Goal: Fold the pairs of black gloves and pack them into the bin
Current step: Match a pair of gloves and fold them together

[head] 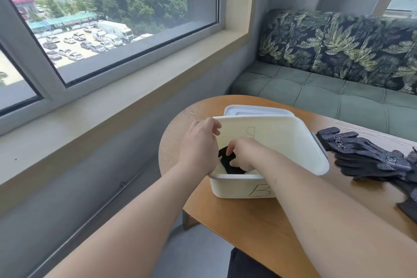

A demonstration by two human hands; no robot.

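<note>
With the left hand (pixel 198 146), gripping the left rim of the white bin (pixel 237 187), curling fingertips over its far-left corner. With the right hand (pixel 244 153), reaching down inside and pinching the folded black gloves (pixel 228 163) in bent fingers, low against the bin's left inner wall. Holding that bundle right between the two hands: just right of the left palm, directly under the right knuckles. Hard to tell whether resting on the bin floor or not. Reading a handwritten "B" on the near wall.

Spotting the white lid (pixel 259 109) just beyond the bin, on the wooden table (pixel 248 232). Over on the right, well apart from both hands, seeing loose black gloves (pixel 365 153) heaped on the tabletop, speckled with pale dots, trailing off toward the near right edge.

Beyond the table, a green tufted sofa (pixel 338 95) with a leaf-print cushion (pixel 338 45) along its back. To the left, a wide window (pixel 112 7) over a car park and trees.
</note>
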